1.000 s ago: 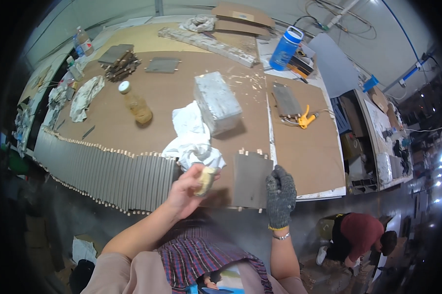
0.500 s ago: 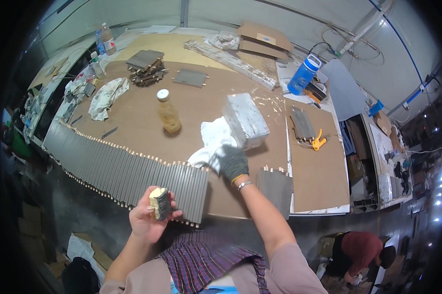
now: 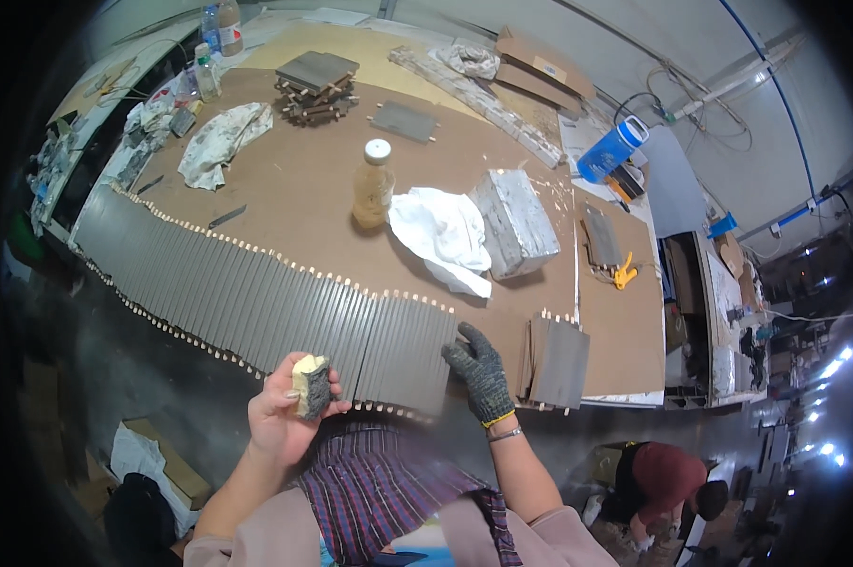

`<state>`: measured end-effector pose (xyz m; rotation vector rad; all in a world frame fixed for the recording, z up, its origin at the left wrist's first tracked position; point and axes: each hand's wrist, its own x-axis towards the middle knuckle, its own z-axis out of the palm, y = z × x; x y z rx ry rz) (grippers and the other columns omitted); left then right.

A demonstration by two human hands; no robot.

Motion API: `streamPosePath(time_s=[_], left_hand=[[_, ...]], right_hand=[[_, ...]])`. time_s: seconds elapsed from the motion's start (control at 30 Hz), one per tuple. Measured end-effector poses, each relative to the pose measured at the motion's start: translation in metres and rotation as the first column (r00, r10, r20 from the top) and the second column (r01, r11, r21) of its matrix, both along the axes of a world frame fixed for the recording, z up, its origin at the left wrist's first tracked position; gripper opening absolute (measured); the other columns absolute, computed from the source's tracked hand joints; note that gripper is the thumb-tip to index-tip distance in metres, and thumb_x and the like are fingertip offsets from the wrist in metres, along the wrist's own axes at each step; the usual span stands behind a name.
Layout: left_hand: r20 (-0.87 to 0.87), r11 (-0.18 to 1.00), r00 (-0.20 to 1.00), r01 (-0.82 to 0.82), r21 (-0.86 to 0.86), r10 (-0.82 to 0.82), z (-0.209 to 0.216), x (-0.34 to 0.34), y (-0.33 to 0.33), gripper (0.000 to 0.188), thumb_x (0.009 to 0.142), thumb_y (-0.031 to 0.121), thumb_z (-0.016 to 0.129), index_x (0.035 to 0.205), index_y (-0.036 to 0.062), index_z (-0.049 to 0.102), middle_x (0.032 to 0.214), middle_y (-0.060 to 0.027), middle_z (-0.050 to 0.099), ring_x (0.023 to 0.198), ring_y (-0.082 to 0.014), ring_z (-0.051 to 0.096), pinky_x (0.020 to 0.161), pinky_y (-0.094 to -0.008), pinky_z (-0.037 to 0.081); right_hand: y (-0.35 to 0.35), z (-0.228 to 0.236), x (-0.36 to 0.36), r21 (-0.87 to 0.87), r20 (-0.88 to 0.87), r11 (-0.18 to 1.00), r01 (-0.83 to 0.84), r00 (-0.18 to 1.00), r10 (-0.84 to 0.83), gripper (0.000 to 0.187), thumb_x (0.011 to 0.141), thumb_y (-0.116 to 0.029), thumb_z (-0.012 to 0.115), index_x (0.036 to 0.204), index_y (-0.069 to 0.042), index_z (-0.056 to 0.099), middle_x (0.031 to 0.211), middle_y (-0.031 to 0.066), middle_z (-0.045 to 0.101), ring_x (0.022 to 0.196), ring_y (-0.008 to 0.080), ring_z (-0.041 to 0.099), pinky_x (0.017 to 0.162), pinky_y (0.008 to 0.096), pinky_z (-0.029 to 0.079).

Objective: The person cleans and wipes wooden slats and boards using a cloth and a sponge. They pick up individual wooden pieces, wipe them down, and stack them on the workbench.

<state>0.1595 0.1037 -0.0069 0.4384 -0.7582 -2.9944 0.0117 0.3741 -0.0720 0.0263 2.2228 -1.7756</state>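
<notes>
In my bare left hand (image 3: 289, 406) is a sponge (image 3: 311, 386), pale yellow on one side and dark grey on the other, gripped between thumb and fingers. A long row of narrow grey slats with pale wooden pegs at their ends (image 3: 256, 298) runs along the table's near edge, just beyond that hand. My right hand (image 3: 483, 373), in a dark grey knit glove, is at the row's right end. Its thumb and fingers are apart, by the last piece's edge; whether they press on it I cannot tell. A crumpled white cloth (image 3: 438, 236) lies past it.
Right of the glove stands a stack of pegged grey pieces (image 3: 554, 359). A white-wrapped block (image 3: 516, 222) and a bottle of yellowish liquid (image 3: 373, 189) flank the cloth. Farther off are more stacked pieces (image 3: 318, 80), a blue bottle (image 3: 615, 151) and a yellow air gun (image 3: 625, 272).
My right hand has left the white cloth and come nearer to the row's right end. The cloth now lies loose. My left hand keeps the sponge, and the view has shifted.
</notes>
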Motion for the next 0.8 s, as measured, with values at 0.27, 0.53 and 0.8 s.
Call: streamPosePath(time_s=[0.27, 0.53, 0.8], left_hand=[[-0.011, 0.992, 0.992, 0.127, 0.004, -0.127, 0.005, -0.023, -0.005, 0.049, 0.075, 0.018, 0.062, 0.121, 0.0036, 0.053, 0.111, -0.0195, 0.063, 0.102, -0.0348, 0.064, 0.091, -0.0528, 0.055], [-0.121, 0.953, 0.952, 0.291, 0.086, -0.280, 0.001, -0.024, 0.005, 0.052, 0.088, 0.012, 0.060, 0.137, -0.0031, 0.049, 0.123, -0.0126, 0.062, 0.109, -0.0230, 0.063, 0.100, -0.0365, 0.051], [-0.311, 0.911, 0.896, 0.378, 0.165, -0.316, 0.010, -0.044, 0.028, 0.045, 0.097, 0.010, 0.052, 0.141, -0.0002, 0.045, 0.126, -0.0066, 0.060, 0.114, -0.0142, 0.059, 0.106, -0.0347, 0.046]], right_hand=[[0.033, -0.042, 0.015, 0.028, -0.113, 1.000, 0.009, 0.994, -0.006, 0.027, 0.092, -0.011, 0.065, 0.117, -0.001, 0.068, 0.111, 0.0137, 0.070, 0.106, 0.0243, 0.065, 0.093, 0.0375, 0.051], [0.076, 0.024, 0.039, -0.282, 0.070, 0.920, 0.273, 0.962, -0.264, 0.030, 0.087, -0.020, 0.062, 0.109, 0.001, 0.067, 0.098, 0.0128, 0.069, 0.097, 0.0256, 0.067, 0.087, 0.0395, 0.055], [-0.015, 0.099, 0.015, -0.358, -0.026, 0.933, 0.013, 0.999, -0.024, 0.054, 0.093, -0.040, 0.058, 0.128, 0.002, 0.056, 0.112, 0.0161, 0.066, 0.105, 0.0278, 0.066, 0.094, 0.0411, 0.055]])
